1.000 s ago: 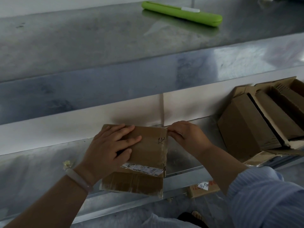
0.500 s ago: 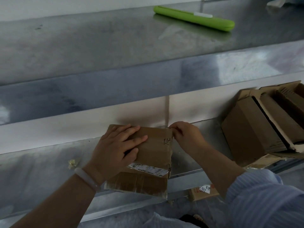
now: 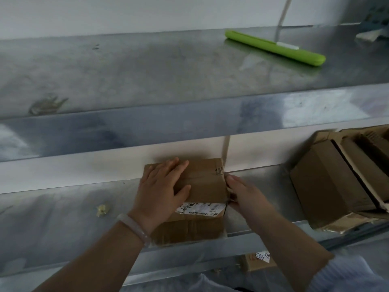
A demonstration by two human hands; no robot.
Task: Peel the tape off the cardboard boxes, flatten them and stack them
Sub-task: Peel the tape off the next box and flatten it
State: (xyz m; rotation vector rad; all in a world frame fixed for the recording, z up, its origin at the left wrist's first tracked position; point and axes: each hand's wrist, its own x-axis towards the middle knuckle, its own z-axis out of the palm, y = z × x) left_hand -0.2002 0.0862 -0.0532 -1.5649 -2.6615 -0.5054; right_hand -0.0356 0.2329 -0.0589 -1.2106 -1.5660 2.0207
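Observation:
A small brown cardboard box (image 3: 207, 182) with a white shipping label (image 3: 202, 208) sits on the lower metal shelf (image 3: 63, 211), its near end over the shelf's front edge. My left hand (image 3: 162, 192) lies flat on the box top with fingers spread, pressing it down. My right hand (image 3: 242, 192) is at the box's right side, fingertips against the upper right edge; whether they pinch tape is hidden. A stack of flattened cardboard boxes (image 3: 345, 182) leans on the same shelf at the right.
A green flat mop head (image 3: 273, 48) with a white handle lies on the upper metal shelf (image 3: 147, 70). A small crumpled tape ball (image 3: 102, 209) lies left of the box. Below the shelf, another cardboard piece (image 3: 257, 262) with a white tag shows.
My right hand has slid from the box's top right corner down along its right side. The left hand still presses on top. The camera view has tilted upward.

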